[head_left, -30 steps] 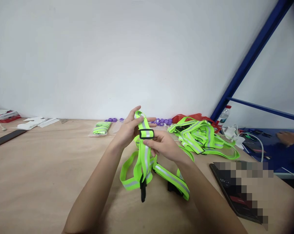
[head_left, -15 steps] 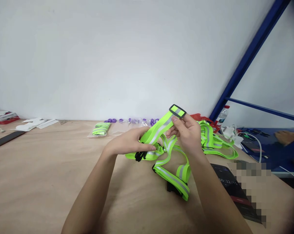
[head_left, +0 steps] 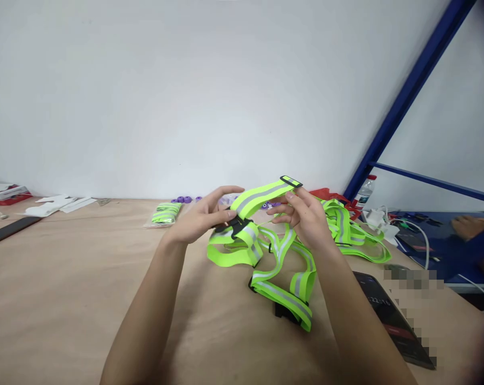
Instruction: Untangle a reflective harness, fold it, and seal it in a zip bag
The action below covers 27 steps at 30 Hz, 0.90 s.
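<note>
A lime-yellow reflective harness (head_left: 284, 295) with silver stripes lies partly on the table, its upper strap raised between my hands. My left hand (head_left: 199, 216) pinches that strap by a black buckle (head_left: 242, 225), thumb on top. At the strap's other end, my right hand (head_left: 306, 214) grips just under a black slider (head_left: 291, 181), thumb and fingertips closed on the webbing. Loops of the harness hang below my left hand and rest between my forearms. More lime reflective straps (head_left: 342, 227) lie heaped behind my right hand.
A bagged folded reflective strap (head_left: 166, 213) and purple rolls (head_left: 181, 199) lie near the wall. On the right are a phone (head_left: 390, 315), a bottle (head_left: 365, 191), cables and a blue metal frame (head_left: 406, 101). White papers (head_left: 61, 205) lie at left. Another person's hand (head_left: 472, 227) shows far right.
The raised strap has tilted flatter and bowed, its slider end turned. My left hand has lifted slightly, showing the black buckle and a loop hanging open below it.
</note>
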Available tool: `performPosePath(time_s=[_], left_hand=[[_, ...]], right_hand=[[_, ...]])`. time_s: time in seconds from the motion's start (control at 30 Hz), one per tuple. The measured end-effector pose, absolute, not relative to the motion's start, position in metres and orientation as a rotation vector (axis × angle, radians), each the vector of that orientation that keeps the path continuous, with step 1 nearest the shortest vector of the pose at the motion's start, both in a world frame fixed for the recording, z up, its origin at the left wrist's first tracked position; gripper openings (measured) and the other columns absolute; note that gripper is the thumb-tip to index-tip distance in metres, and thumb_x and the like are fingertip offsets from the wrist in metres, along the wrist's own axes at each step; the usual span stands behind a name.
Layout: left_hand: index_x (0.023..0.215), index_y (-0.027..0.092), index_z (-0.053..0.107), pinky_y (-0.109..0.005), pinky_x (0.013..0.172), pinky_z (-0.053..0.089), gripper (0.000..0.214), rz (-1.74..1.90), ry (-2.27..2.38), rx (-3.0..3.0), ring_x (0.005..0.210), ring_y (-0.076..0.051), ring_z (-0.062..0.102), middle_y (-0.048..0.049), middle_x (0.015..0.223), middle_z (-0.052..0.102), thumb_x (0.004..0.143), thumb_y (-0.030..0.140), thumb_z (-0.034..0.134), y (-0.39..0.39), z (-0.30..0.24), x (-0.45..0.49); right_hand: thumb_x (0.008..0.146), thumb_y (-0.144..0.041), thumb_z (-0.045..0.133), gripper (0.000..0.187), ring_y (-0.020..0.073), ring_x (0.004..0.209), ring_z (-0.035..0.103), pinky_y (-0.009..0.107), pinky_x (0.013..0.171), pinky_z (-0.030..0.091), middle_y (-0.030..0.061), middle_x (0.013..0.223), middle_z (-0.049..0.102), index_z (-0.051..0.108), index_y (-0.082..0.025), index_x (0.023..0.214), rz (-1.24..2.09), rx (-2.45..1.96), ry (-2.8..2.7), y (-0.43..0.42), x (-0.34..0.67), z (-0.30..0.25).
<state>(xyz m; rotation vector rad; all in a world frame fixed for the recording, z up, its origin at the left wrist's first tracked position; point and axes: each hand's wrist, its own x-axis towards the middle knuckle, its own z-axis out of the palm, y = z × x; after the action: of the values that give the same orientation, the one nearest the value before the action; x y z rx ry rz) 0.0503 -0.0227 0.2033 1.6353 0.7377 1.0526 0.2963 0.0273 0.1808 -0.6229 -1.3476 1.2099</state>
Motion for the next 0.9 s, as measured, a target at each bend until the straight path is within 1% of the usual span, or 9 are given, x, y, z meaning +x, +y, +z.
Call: performPosePath(time_s=[0.07, 0.27, 0.33, 0.4, 0.53, 0.63, 0.73, 0.83, 0.9], left_hand=[[0.131, 0.024, 0.056, -0.019, 0.048, 0.032, 0.050, 1.210, 0.684, 1.522, 0.050, -0.008, 0.042, 0.0067, 0.059, 0.046, 0.086, 0.037, 0.073, -0.020, 0.202, 0.049], [0.109, 0.022, 0.068, -0.019, 0.055, 0.049, 0.032, 1.497, 0.658, 1.351, 0.060, -0.010, 0.057, 0.0009, 0.075, 0.062, 0.081, 0.035, 0.077, -0.017, 0.205, 0.046], [0.106, 0.021, 0.069, -0.020, 0.059, 0.053, 0.031, 1.536, 0.664, 1.338, 0.063, -0.011, 0.060, 0.0005, 0.077, 0.064, 0.080, 0.036, 0.078, -0.017, 0.206, 0.045], [0.104, 0.021, 0.069, -0.021, 0.061, 0.055, 0.031, 1.572, 0.678, 1.332, 0.065, -0.012, 0.061, 0.0003, 0.077, 0.065, 0.079, 0.036, 0.079, -0.015, 0.206, 0.045], [0.100, 0.020, 0.070, -0.018, 0.058, 0.052, 0.031, 1.639, 0.722, 1.336, 0.064, -0.010, 0.061, 0.0009, 0.076, 0.064, 0.076, 0.038, 0.081, -0.011, 0.204, 0.047], [0.097, 0.021, 0.070, -0.018, 0.057, 0.051, 0.032, 1.686, 0.735, 1.372, 0.064, -0.010, 0.060, 0.0012, 0.076, 0.063, 0.076, 0.040, 0.082, -0.008, 0.204, 0.047], [0.096, 0.021, 0.070, -0.018, 0.057, 0.051, 0.031, 1.735, 0.747, 1.409, 0.063, -0.010, 0.059, 0.0012, 0.075, 0.063, 0.076, 0.042, 0.081, -0.008, 0.207, 0.046], [0.096, 0.022, 0.070, -0.018, 0.053, 0.048, 0.030, 1.784, 0.764, 1.415, 0.059, -0.010, 0.057, 0.0020, 0.073, 0.061, 0.077, 0.042, 0.080, -0.011, 0.209, 0.041], [0.095, 0.022, 0.070, -0.019, 0.051, 0.047, 0.029, 1.816, 0.785, 1.413, 0.057, -0.009, 0.056, 0.0022, 0.071, 0.060, 0.077, 0.042, 0.080, -0.013, 0.211, 0.035]], right_hand=[[0.077, -0.049, 0.077, 0.040, 0.0190, 0.068, 0.075, 0.027, 0.053, 0.061, 0.0023, 0.087, 0.073, 0.057, -0.022, 0.099, 1.254, -0.635, -1.362, 0.027, 0.296, 0.179], [0.078, -0.049, 0.076, 0.046, 0.0179, 0.066, 0.073, 0.030, 0.060, 0.061, 0.0044, 0.084, 0.074, 0.066, -0.019, 0.111, 1.219, -0.692, -1.527, 0.024, 0.296, 0.178], [0.080, -0.050, 0.074, 0.039, 0.0170, 0.064, 0.071, 0.030, 0.061, 0.059, 0.0031, 0.078, 0.073, 0.070, -0.018, 0.101, 1.144, -0.728, -1.599, 0.019, 0.300, 0.180], [0.082, -0.049, 0.071, 0.031, 0.0151, 0.057, 0.067, 0.028, 0.059, 0.055, 0.0005, 0.066, 0.068, 0.070, -0.018, 0.084, 1.035, -0.777, -1.703, 0.009, 0.309, 0.180], [0.091, -0.044, 0.061, 0.040, 0.0109, 0.046, 0.052, 0.023, 0.050, 0.041, -0.0016, 0.050, 0.057, 0.068, -0.018, 0.062, 0.898, -0.881, -2.188, -0.035, 0.331, 0.165], [0.095, -0.036, 0.056, 0.038, 0.0135, 0.056, 0.059, 0.024, 0.056, 0.042, 0.0009, 0.061, 0.067, 0.073, -0.019, 0.066, 0.856, -0.968, -2.554, -0.074, 0.343, 0.141], [0.093, -0.025, 0.056, 0.023, 0.0198, 0.081, 0.069, 0.029, 0.074, 0.049, 0.0035, 0.086, 0.077, 0.078, -0.023, 0.086, 0.624, -1.099, -2.695, -0.095, 0.349, 0.113], [0.089, -0.021, 0.059, 0.026, 0.0256, 0.111, 0.065, 0.039, 0.100, 0.046, 0.0063, 0.113, 0.076, 0.075, -0.023, 0.109, 0.487, -1.125, -2.722, -0.095, 0.355, 0.090], [0.086, -0.022, 0.061, 0.037, 0.0285, 0.124, 0.058, 0.043, 0.108, 0.042, 0.0082, 0.131, 0.068, 0.070, -0.022, 0.122, 0.436, -1.162, -2.733, -0.088, 0.358, 0.078]])
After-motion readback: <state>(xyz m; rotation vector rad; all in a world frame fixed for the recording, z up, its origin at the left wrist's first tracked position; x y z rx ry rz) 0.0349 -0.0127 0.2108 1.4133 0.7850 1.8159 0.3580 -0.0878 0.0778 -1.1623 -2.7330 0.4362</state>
